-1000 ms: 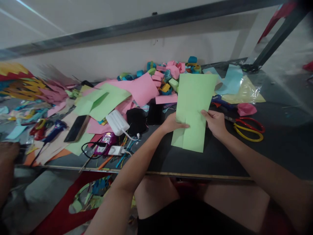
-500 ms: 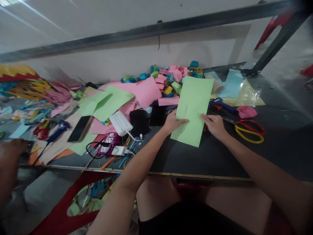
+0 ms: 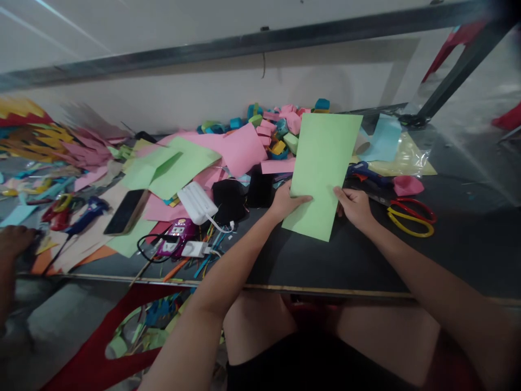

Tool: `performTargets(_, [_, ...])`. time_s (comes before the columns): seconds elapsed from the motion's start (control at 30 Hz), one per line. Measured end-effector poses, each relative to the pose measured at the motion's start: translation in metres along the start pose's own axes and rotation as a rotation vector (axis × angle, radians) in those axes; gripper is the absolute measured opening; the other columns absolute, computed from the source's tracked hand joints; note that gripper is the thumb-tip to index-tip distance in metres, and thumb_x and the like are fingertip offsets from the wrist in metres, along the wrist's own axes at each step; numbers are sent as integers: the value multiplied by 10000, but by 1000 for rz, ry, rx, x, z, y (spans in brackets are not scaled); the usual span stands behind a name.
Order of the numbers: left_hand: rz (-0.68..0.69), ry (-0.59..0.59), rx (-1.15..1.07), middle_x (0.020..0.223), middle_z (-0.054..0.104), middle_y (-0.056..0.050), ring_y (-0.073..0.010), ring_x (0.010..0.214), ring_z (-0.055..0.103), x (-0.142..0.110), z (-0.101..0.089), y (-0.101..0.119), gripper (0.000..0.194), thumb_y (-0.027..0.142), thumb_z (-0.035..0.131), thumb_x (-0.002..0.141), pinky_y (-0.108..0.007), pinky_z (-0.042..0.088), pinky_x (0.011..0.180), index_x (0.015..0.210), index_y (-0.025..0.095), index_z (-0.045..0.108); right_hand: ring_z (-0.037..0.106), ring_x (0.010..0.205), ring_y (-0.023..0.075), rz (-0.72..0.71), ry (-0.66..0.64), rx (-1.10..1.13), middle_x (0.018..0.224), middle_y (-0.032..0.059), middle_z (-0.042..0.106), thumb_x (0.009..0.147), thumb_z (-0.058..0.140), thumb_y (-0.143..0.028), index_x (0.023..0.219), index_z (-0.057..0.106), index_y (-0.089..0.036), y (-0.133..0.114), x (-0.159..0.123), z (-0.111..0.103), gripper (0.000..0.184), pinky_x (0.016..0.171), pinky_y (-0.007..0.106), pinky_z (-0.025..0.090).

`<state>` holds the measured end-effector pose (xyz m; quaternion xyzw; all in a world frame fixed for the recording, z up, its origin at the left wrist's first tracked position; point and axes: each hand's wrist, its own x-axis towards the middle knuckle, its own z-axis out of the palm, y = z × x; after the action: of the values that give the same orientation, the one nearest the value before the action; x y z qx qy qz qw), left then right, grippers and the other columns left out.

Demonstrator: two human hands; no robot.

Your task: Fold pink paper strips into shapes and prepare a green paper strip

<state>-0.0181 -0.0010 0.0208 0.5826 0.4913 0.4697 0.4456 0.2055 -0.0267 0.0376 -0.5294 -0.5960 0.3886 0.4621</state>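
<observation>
A light green sheet of paper (image 3: 325, 168) is held up above the dark table, its far end leaning over the coloured paper pieces. My left hand (image 3: 286, 202) grips its left edge, thumb flat on the front and fingers hidden behind. On the right edge, my right hand (image 3: 355, 206) pinches the sheet between thumb and fingers. Scissors with one red and one yellow handle (image 3: 411, 217) lie just right of my right hand. Behind them are a blue glue gun (image 3: 366, 172) and a pink paper piece (image 3: 408, 185).
Left of my arms lie a white power bank (image 3: 198, 202), a phone (image 3: 126, 212), a purple power strip (image 3: 178, 238) and green sheets (image 3: 183, 165). Folded paper pieces (image 3: 280, 127) are heaped along the wall. Another person's hand (image 3: 16, 241) rests at the far left.
The top of the green sheet has tipped slightly up and right, and it now looks flatter. Both hands keep their hold. The other person's hand at left has shifted a little.
</observation>
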Motion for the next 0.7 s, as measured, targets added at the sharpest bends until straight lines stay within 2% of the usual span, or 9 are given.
performTargets(0.17, [-45,50,38,1137,761,-131,-309,1047,706,1,0,-1,535,303,931,628,-486,564,956,1096,154,720,465,396,108,-13,7,62,490,-2,566,745,657,-852,583,615,-215,1,1,0,659,415,272,343])
performTargets(0.33, [-80,193,59,1130,763,-108,-288,1046,708,4,0,2,533,290,920,643,-425,568,935,1117,170,708,456,511,113,-27,187,143,567,-50,514,749,731,-728,805,661,-223,3,5,2,513,506,269,387])
performTargets(0.4, [-83,247,76,1127,760,-108,-290,1054,705,5,0,3,537,285,921,644,-428,561,947,1123,174,705,463,531,118,-17,229,158,598,-48,523,748,742,-677,822,641,-230,2,5,1,464,520,276,394])
performTargets(0.57, [-66,234,60,1101,767,-93,-288,1043,706,4,-2,6,498,289,919,656,-446,560,955,1096,182,712,467,521,127,-19,97,159,584,-29,549,763,734,-559,772,593,-239,0,3,2,350,522,292,385])
performTargets(0.7, [-83,233,60,1109,764,-98,-292,1051,704,2,-1,10,499,266,918,657,-453,555,961,1103,175,711,483,538,120,-30,98,134,654,-24,589,711,769,-446,824,600,-232,1,2,2,295,528,286,389])
